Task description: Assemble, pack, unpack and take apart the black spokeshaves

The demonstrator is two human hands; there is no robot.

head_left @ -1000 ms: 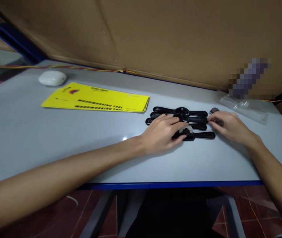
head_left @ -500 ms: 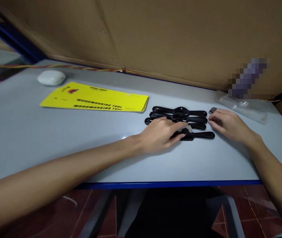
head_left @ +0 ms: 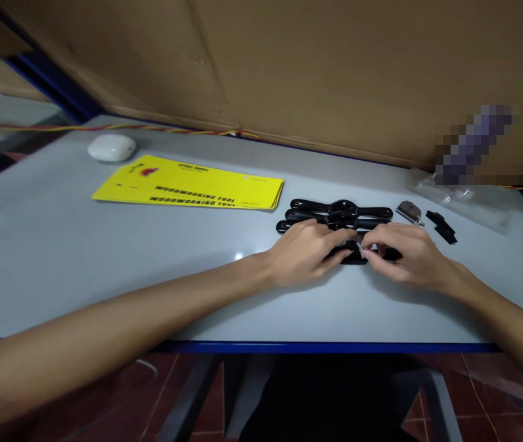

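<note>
Pressed to the table, the nearest black spokeshave (head_left: 354, 260) is gripped at its middle by my left hand (head_left: 301, 253). The fingers of my right hand (head_left: 411, 255) are pinched over that same tool, around a small shiny metal piece (head_left: 361, 248) too small to name surely. Behind them several more black spokeshave bodies (head_left: 345, 207) lie side by side, partly covered by my hands. To the right rest grey metal blades (head_left: 409, 212) with a small screw-like piece beside them, and black metal cap pieces (head_left: 442, 227).
Yellow printed cards (head_left: 188, 184) are stacked on the left of the table. Behind them sits a white rounded case (head_left: 112, 148). Clear plastic packaging (head_left: 482, 209) lies at the back right, before a cardboard wall (head_left: 317, 73). A twisted cable (head_left: 160, 127) runs along the back.
My right hand has moved left from beside the blades to the front spokeshave, uncovering the blades and black caps. My left hand keeps its hold. The view has shifted slightly.
</note>
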